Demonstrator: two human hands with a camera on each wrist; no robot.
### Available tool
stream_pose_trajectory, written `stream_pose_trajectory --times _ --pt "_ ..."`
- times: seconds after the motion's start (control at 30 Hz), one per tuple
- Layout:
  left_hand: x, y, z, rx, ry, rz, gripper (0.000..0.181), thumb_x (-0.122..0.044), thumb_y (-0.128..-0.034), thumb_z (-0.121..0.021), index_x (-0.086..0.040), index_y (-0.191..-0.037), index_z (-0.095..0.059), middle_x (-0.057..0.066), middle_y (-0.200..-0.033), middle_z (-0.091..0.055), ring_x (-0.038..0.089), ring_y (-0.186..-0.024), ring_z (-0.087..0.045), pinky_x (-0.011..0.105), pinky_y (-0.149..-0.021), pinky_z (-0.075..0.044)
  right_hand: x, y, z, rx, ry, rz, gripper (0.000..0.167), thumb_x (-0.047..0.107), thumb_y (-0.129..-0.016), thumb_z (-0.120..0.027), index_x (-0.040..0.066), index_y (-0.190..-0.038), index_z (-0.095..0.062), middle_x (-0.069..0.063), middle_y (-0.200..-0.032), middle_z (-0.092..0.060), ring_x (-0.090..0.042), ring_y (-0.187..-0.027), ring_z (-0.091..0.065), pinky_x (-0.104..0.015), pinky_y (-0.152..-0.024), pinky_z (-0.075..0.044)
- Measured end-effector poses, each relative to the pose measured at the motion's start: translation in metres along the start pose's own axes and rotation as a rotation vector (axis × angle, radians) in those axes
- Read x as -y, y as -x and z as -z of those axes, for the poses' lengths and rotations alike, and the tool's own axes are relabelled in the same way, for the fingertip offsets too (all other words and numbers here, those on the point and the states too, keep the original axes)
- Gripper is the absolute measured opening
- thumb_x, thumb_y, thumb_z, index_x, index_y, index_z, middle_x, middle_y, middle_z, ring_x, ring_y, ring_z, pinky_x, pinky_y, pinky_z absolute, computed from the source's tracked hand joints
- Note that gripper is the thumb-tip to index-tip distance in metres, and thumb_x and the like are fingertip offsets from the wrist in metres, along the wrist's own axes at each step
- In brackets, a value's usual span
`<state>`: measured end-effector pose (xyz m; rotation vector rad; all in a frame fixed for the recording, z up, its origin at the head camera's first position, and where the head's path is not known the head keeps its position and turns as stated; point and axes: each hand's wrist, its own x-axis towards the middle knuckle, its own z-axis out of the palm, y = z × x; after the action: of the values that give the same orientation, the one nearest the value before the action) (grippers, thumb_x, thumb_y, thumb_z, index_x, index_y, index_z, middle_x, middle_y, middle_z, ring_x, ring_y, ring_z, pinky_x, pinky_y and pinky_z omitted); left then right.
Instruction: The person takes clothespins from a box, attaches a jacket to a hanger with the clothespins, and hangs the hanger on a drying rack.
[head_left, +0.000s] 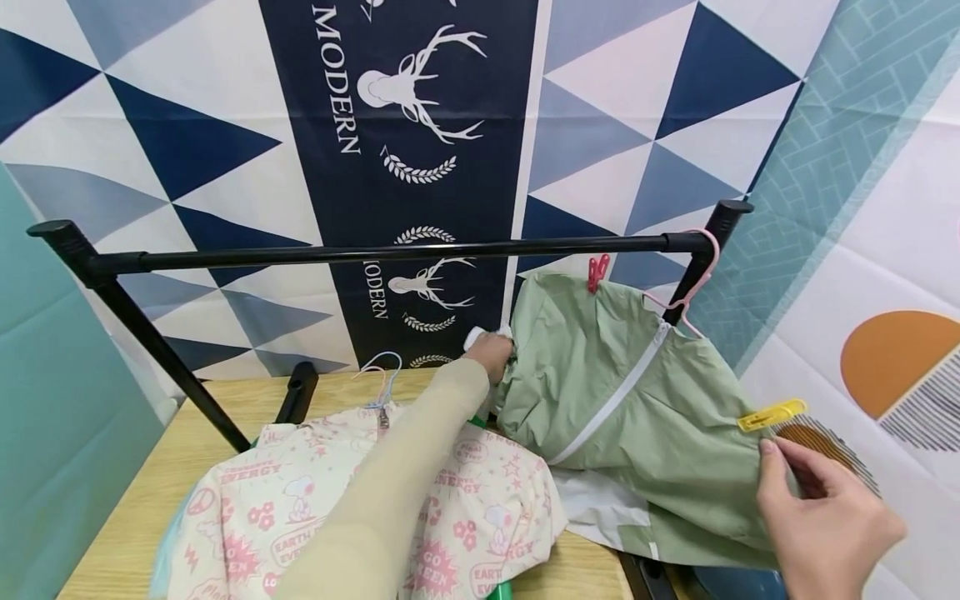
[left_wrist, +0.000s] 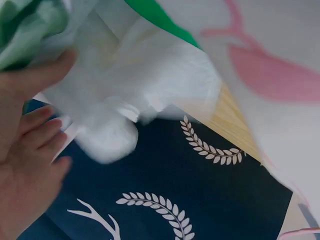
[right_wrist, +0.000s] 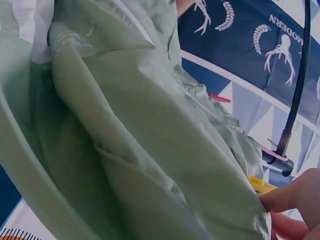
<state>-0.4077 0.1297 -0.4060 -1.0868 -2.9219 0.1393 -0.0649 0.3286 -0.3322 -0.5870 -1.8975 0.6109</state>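
Observation:
A light green jacket (head_left: pixel 585 367) with a pale zipper strip and white lining hangs at the right end of a black rack. My right hand (head_left: pixel 828 508) pinches its edge between thumb and fingers, just below a yellow clothespin (head_left: pixel 772 414). My left hand (head_left: pixel 491 354) reaches to the jacket's far left side. In the left wrist view its thumb and fingers stand apart beside blurred white cloth (left_wrist: pixel 107 132) and bunched green fabric (left_wrist: pixel 30 30). A red clothespin (head_left: pixel 597 272) clips the jacket's top edge. A pink hanger (head_left: pixel 705 275) shows at its upper right.
The black rack's bar (head_left: pixel 390 252) crosses above the garments. A cream jacket with pink prints (head_left: pixel 300 508) lies under my left forearm, with blue and pink hanger hooks (head_left: pixel 382 367) at its collar. A wooden tabletop (head_left: pixel 135 517) lies beneath; patterned cloth (head_left: pixel 217 125) covers the wall.

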Motion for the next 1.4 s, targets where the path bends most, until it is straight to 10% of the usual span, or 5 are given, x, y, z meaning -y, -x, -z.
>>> stream_pose_trajectory --times 0.13,0.47,0.93,1.17,1.4 --pt "0.0 0.042 0.027 0.233 0.068 0.125 0.038 -0.017 -0.0762 -0.078 -0.012 -0.112 -0.067 0.006 -0.126 -0.063 0.025 -0.122 -0.054 0.033 -0.105 -0.043 0.002 0.001 0.002 0.019 0.024 0.011 0.024 0.014 -0.084 -0.068 -0.007 -0.094 -0.074 0.05 -0.069 -0.043 0.037 -0.059 -0.033 0.009 -0.06 -0.028" --pt "0.037 0.092 0.041 0.335 0.249 0.241 0.053 -0.021 -0.0837 -0.075 -0.01 -0.131 -0.054 0.014 -0.144 -0.048 0.034 -0.137 -0.042 0.043 -0.108 -0.044 0.004 0.002 0.008 0.038 0.079 0.148 0.022 0.01 -0.085 -0.066 -0.01 -0.093 -0.073 -0.032 -0.082 -0.069 0.039 -0.07 -0.022 0.004 -0.06 -0.02" --pt "0.054 0.143 0.076 0.274 0.354 0.114 0.083 -0.023 -0.0868 -0.071 -0.001 -0.152 -0.024 0.014 -0.158 -0.028 0.03 -0.151 -0.017 0.04 -0.123 -0.024 0.011 -0.007 0.016 0.079 0.079 0.175 0.023 0.008 -0.086 -0.067 -0.008 -0.102 -0.071 -0.032 -0.091 -0.069 0.041 -0.076 -0.02 -0.002 -0.063 -0.02" --pt "0.056 0.178 0.077 0.251 0.376 0.133 0.082 -0.023 -0.0877 -0.07 -0.003 -0.152 -0.023 0.013 -0.161 -0.022 0.029 -0.152 -0.01 0.041 -0.125 -0.017 0.014 -0.006 0.027 0.113 0.058 0.139 0.024 0.01 -0.09 -0.064 -0.009 -0.103 -0.07 -0.003 -0.091 -0.074 0.038 -0.079 -0.022 -0.007 -0.066 -0.021" --pt "0.06 0.227 0.073 0.188 0.397 0.149 0.083 -0.023 -0.0847 -0.073 -0.002 -0.151 -0.027 0.016 -0.159 -0.026 0.033 -0.151 -0.015 0.045 -0.124 -0.018 0.024 0.003 0.033 0.119 0.066 0.196 0.024 0.007 -0.088 -0.066 -0.011 -0.103 -0.069 -0.032 -0.096 -0.068 0.037 -0.083 -0.019 -0.005 -0.064 -0.021"
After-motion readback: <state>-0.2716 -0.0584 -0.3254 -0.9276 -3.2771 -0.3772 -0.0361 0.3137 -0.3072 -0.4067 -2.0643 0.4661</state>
